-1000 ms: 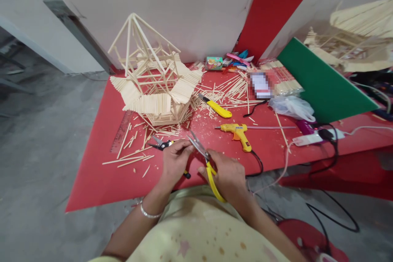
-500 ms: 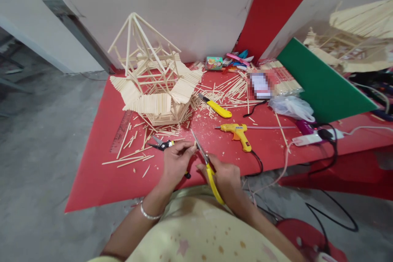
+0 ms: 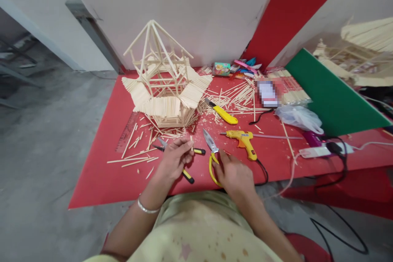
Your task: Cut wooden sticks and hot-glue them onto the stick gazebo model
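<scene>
My left hand pinches a short piece of wooden stick upright between its fingertips, just above the red table. My right hand rests on the table with its fingers at the yellow handles of the scissors, which lie flat with their blades pointing away from me. Small black-and-yellow pliers lie under and beside my left hand. A stick-built house model stands at the back of the table.
A yellow glue gun with a black cord lies right of the scissors, a yellow utility knife behind it. Loose sticks litter the table. A ruler, a plastic bag, a power strip and a green board are nearby.
The scissors have come down from between my hands onto the table. My left hand has drawn back with a cut piece of stick. The camera has shifted slightly left.
</scene>
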A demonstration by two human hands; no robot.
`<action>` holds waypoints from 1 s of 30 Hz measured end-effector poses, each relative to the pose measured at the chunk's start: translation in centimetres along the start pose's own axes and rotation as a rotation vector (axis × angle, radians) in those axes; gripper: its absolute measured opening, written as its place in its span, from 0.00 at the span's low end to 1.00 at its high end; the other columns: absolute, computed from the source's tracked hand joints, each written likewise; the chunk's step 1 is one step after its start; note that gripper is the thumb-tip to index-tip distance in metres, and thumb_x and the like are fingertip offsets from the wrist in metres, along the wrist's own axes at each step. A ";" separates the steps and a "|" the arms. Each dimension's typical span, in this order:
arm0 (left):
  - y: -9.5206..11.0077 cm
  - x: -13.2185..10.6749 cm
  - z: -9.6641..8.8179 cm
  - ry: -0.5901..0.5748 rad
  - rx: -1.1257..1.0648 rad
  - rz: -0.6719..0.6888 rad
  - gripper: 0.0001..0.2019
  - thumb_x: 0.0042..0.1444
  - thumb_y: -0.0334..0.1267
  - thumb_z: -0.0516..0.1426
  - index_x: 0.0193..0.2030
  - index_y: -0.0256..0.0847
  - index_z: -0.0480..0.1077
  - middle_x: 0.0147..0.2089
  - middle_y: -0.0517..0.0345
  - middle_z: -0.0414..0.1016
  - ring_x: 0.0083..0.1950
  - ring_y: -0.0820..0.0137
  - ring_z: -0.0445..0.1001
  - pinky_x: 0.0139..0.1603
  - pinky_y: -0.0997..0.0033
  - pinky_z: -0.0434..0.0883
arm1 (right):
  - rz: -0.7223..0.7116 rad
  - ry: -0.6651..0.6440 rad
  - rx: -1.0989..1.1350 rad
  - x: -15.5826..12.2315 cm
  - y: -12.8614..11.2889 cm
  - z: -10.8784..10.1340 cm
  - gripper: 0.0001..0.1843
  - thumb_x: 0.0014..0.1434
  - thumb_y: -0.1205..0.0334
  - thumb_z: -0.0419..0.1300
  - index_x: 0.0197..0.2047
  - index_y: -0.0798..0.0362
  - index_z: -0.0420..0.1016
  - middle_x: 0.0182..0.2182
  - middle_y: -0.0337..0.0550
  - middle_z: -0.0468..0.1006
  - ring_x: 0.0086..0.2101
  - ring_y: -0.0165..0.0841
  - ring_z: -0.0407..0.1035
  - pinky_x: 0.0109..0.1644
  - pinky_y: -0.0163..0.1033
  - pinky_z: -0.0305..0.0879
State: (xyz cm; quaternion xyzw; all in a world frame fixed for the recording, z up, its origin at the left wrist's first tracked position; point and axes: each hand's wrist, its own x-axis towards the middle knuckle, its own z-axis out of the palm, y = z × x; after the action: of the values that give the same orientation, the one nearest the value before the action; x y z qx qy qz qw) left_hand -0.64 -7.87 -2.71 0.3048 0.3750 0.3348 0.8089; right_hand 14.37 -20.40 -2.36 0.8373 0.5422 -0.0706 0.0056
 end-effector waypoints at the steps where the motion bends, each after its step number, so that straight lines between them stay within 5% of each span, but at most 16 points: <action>1: 0.3 0.1 -0.1 -0.012 -0.005 -0.012 0.14 0.45 0.40 0.68 0.34 0.40 0.70 0.24 0.63 0.71 0.20 0.79 0.64 0.18 0.79 0.58 | -0.023 0.028 0.031 -0.1 -0.1 -0.3 0.21 0.66 0.51 0.49 0.55 0.51 0.73 0.42 0.50 0.80 0.34 0.37 0.76 0.31 0.36 0.61; 7: 1.9 0.6 0.2 -0.060 -0.027 -0.064 0.12 0.48 0.41 0.66 0.34 0.40 0.68 0.21 0.66 0.63 0.18 0.82 0.57 0.17 0.81 0.50 | -0.234 0.178 0.613 1.4 -2.3 -3.6 0.17 0.66 0.51 0.52 0.42 0.49 0.80 0.36 0.44 0.82 0.35 0.31 0.75 0.40 0.33 0.66; 15: 3.6 2.1 0.6 -0.087 -0.136 -0.046 0.14 0.45 0.37 0.68 0.31 0.37 0.67 0.21 0.67 0.62 0.18 0.83 0.55 0.17 0.82 0.48 | -0.318 0.015 1.163 6.6 -6.0 -3.9 0.13 0.63 0.54 0.57 0.39 0.51 0.79 0.35 0.41 0.82 0.35 0.32 0.75 0.42 0.35 0.70; 30: 6.1 4.5 1.1 -0.003 -0.193 0.026 0.14 0.47 0.43 0.66 0.26 0.35 0.69 0.19 0.65 0.61 0.18 0.82 0.56 0.15 0.81 0.48 | -0.248 0.084 1.258 11.3 -8.6 -5.5 0.14 0.62 0.53 0.57 0.36 0.53 0.79 0.28 0.39 0.80 0.30 0.31 0.73 0.37 0.35 0.69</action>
State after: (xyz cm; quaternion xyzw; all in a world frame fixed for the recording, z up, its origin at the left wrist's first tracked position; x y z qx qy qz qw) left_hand 0.61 -1.06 0.61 0.2310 0.3358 0.3795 0.8306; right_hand 11.73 -6.13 2.29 0.6137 0.4899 -0.3422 -0.5161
